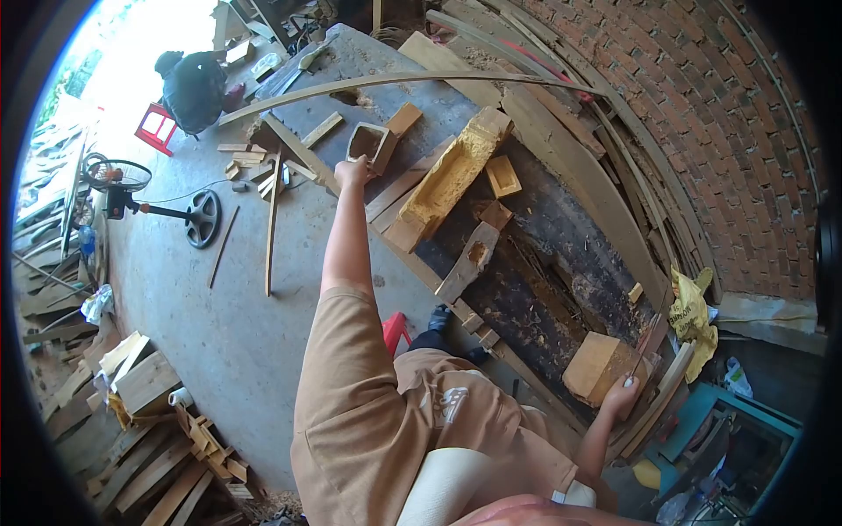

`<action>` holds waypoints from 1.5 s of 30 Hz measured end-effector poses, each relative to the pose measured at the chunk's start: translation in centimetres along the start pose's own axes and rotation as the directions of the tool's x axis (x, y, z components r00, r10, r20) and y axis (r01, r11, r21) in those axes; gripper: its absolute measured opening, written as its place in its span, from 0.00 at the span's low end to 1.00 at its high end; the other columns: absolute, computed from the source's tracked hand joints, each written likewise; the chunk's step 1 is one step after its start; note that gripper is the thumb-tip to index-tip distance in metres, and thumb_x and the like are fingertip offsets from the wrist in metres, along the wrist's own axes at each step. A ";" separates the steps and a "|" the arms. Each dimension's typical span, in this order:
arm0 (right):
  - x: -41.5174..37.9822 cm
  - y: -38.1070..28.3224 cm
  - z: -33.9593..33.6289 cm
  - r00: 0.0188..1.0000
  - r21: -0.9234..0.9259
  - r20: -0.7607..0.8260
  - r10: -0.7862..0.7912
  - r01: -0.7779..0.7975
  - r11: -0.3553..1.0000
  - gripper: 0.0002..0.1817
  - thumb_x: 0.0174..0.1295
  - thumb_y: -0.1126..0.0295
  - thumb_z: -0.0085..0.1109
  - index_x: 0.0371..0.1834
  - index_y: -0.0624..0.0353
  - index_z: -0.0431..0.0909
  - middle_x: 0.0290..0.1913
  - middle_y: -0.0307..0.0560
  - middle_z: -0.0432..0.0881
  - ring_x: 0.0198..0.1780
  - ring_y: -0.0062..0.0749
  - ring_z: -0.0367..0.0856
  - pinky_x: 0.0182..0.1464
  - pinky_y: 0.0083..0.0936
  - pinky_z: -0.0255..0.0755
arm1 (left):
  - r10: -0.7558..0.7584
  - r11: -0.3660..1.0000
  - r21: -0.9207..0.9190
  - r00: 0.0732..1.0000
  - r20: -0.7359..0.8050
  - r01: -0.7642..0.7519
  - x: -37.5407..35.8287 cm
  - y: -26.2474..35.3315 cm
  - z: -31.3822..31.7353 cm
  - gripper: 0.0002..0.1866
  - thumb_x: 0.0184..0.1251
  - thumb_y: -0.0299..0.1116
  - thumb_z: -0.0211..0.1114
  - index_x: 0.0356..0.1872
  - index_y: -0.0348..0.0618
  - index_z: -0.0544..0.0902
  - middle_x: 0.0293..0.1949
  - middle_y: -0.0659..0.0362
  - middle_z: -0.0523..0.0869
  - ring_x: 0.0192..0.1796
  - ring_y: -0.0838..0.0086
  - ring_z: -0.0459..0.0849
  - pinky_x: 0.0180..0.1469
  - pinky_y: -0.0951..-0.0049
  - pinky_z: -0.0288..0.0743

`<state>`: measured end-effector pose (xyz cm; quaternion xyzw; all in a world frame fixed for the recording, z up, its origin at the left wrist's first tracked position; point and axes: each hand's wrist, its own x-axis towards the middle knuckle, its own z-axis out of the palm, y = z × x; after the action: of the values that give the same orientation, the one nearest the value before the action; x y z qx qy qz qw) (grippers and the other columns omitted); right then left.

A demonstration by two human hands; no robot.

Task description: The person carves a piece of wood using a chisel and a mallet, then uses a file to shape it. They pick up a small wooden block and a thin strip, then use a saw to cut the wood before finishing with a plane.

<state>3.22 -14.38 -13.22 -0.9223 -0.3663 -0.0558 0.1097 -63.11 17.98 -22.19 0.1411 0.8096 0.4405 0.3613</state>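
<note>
My left hand [354,173] reaches out to the far left side of the workbench, its fingers closed on the near edge of a hollow wooden box [379,156]. My right hand [621,397] is at the near right end of the bench, closed around a thin, dark stick-like tool [647,344]; its exact kind is too small to tell. Beside that hand lies a thick two-toned wooden block [596,368] with a rounded end. A long hollowed yellowish timber [456,175] and a notched wooden piece [469,263] lie between my hands.
Small box [503,176] and shavings lie on the dark bench top [570,237]. Long planks [561,149] lean along the brick wall [702,114]. A teal machine [728,438] stands at right. A person [190,90] crouches beyond, near a fan [114,180] and scrap wood [149,465].
</note>
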 end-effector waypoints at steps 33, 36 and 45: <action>-0.1 0.2 1.2 0.996 0.122 -0.088 0.019 -0.008 0.992 0.14 0.57 0.62 0.54 0.36 0.62 0.74 0.29 0.55 0.79 0.31 0.48 0.77 0.34 0.37 0.69 | 0.247 0.895 -0.434 0.924 0.292 -0.102 -11.8 -1.2 -10.0 0.18 0.61 0.41 0.59 0.42 0.36 0.69 0.38 0.52 0.80 0.39 0.67 0.83 0.38 0.78 0.74; -0.2 -0.2 1.0 0.994 0.111 -0.103 0.025 -0.013 0.994 0.14 0.56 0.61 0.54 0.35 0.63 0.74 0.30 0.55 0.79 0.32 0.48 0.77 0.34 0.36 0.69 | 0.236 0.825 -0.565 0.897 0.374 0.019 -12.7 -1.6 -11.4 0.13 0.64 0.37 0.55 0.40 0.37 0.69 0.40 0.51 0.79 0.43 0.62 0.82 0.37 0.76 0.72; -0.2 0.0 1.3 0.988 0.423 -0.066 0.139 -0.098 0.901 0.16 0.59 0.59 0.54 0.34 0.65 0.73 0.28 0.52 0.78 0.30 0.37 0.77 0.35 0.30 0.69 | 0.329 0.689 -0.618 0.596 0.733 0.379 -17.4 -3.0 -6.3 0.14 0.67 0.36 0.50 0.48 0.40 0.70 0.43 0.55 0.79 0.41 0.69 0.79 0.40 0.70 0.72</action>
<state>3.12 -14.20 -14.51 -0.8943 -0.3071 -0.0130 0.3251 -55.17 2.91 -14.44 0.1557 0.3155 0.6032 0.7158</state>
